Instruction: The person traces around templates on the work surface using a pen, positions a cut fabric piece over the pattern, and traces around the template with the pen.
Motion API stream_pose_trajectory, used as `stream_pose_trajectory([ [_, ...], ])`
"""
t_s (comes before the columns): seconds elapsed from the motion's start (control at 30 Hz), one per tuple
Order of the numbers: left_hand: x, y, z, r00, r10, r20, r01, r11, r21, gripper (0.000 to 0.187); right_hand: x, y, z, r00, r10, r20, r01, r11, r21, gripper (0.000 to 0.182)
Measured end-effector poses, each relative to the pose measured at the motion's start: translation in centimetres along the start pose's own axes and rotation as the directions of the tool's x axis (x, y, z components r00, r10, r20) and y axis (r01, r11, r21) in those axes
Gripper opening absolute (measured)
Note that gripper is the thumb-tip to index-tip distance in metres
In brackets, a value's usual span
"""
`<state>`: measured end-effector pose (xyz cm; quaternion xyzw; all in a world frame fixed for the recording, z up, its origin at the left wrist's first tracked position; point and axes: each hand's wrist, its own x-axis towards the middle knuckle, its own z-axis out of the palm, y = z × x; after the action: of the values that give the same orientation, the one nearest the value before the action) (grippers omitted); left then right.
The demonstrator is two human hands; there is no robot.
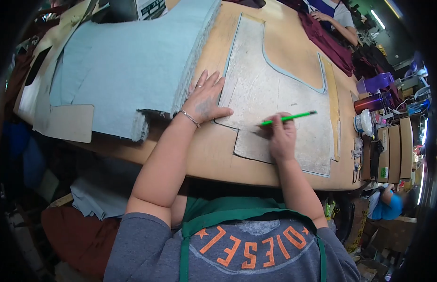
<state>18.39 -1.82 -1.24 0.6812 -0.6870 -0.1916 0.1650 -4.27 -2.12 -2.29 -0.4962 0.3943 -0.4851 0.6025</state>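
Note:
A worn, pale pattern piece [260, 84] lies flat on the wooden table [204, 164], with light blue fabric showing along parts of its edge. My left hand [205, 99] is spread flat at the pattern's left edge, its thumb on the pattern and nothing held. My right hand [282, 136] grips a green pencil [298, 115] over the pattern's lower part, the tip pointing left. To the left lies a thick stack of light blue fabric [119, 66], close to my left hand's fingers and wrist.
A cardboard piece [73, 123] rests on the stack's lower left corner. Dark red fabric [326, 42] lies at the far right, near another person's hand [320, 16]. Boxes [388, 152], a white tub [364, 121] and a purple basket [375, 83] stand beyond the right edge.

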Motion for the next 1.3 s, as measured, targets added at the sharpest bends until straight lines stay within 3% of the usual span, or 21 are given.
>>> stream_pose_trajectory([
  [0.13,-0.1,-0.1,0.1,1.000,0.000,-0.012,0.000,1.000,-0.005,0.091,-1.0,-1.0,-5.6,0.976,-0.090,-0.198,0.105,0.992,0.067,0.014],
  [0.23,-0.1,0.0,0.0,1.000,-0.003,-0.013,0.003,1.000,-0.020,0.090,-1.9,-1.1,-7.6,0.964,-0.115,-0.238,0.138,0.987,0.084,0.015],
  [0.37,-0.5,0.7,-0.5,1.000,-0.009,-0.028,0.008,0.999,-0.054,0.083,-1.7,-0.9,-7.2,0.975,-0.130,-0.180,0.119,0.990,-0.071,0.018],
  [0.47,-1.1,0.3,0.5,0.983,0.075,-0.168,-0.084,0.995,-0.048,0.067,-1.8,-1.0,-6.9,0.984,-0.136,-0.118,0.125,0.988,-0.091,0.019],
  [0.57,-2.4,2.3,2.0,0.855,0.336,-0.396,-0.398,0.913,-0.084,0.046,-1.8,-1.1,-6.9,0.983,-0.085,-0.164,0.075,0.995,-0.062,0.018],
  [0.67,-3.6,7.4,4.1,0.812,0.503,-0.297,-0.536,0.843,-0.038,0.031,-0.9,-1.7,-7.0,0.986,0.031,-0.161,-0.027,0.999,0.026,0.016],
  [0.73,-2.4,9.8,5.4,0.876,0.456,-0.158,-0.468,0.883,-0.044,0.035,0.5,-2.9,-6.8,0.974,0.170,-0.153,-0.151,0.980,0.126,0.015],
  [0.77,-1.6,10.8,5.5,0.909,0.406,-0.092,-0.410,0.911,-0.032,0.039,1.8,-3.2,-6.8,0.981,0.158,-0.108,-0.147,0.983,0.108,0.015],
  [0.87,0.6,12.2,6.6,0.938,0.305,-0.166,-0.278,0.946,0.169,0.047,4.6,-6.9,-3.3,0.991,0.118,-0.065,-0.119,0.993,-0.007,0.016],
  [0.93,1.3,11.9,5.6,0.978,0.197,-0.062,-0.191,0.977,0.098,0.063,6.2,-7.5,-0.7,0.984,0.094,0.152,-0.081,0.993,-0.090,0.014],
  [0.97,1.6,11.9,4.8,0.989,0.150,-0.005,-0.150,0.987,0.065,0.071,6.8,-7.5,0.7,0.964,0.084,0.253,-0.054,0.991,-0.124,0.014],
  [1.0,1.8,12.3,2.5,0.950,0.088,0.298,-0.100,0.995,0.024,0.068,7.0,-7.2,2.4,0.924,0.139,0.356,-0.047,0.966,-0.255,0.011],
  [1.03,2.2,11.5,4.3,0.979,0.144,0.146,-0.164,0.976,0.140,0.066,6.7,-6.8,4.6,0.898,0.219,0.381,-0.083,0.936,-0.341,0.012],
  [1.07,2.7,10.4,7.8,0.976,0.217,0.000,-0.209,0.942,0.262,0.065,7.0,-5.5,5.9,0.856,0.292,0.427,0.071,0.751,-0.656,0.013],
  [1.1,2.9,9.8,9.7,0.943,0.303,-0.136,-0.231,0.893,0.386,0.063,7.2,-3.4,6.6,0.777,0.227,0.588,0.187,0.808,-0.559,0.015],
  [1.13,2.8,9.8,9.4,0.942,0.307,-0.132,-0.243,0.901,0.359,0.065,6.7,-2.9,7.7,0.781,0.236,0.579,0.197,0.785,-0.587,0.025],
  [1.2,2.9,10.0,8.4,0.957,0.289,-0.015,-0.275,0.925,0.262,0.067,6.9,-2.4,8.8,0.775,0.310,0.550,0.209,0.696,-0.687,0.026],
  [1.3,3.0,9.9,7.9,0.957,0.290,0.014,-0.287,0.939,0.189,0.068,7.6,-2.4,9.0,0.764,0.373,0.526,0.142,0.698,-0.702,0.027],
])
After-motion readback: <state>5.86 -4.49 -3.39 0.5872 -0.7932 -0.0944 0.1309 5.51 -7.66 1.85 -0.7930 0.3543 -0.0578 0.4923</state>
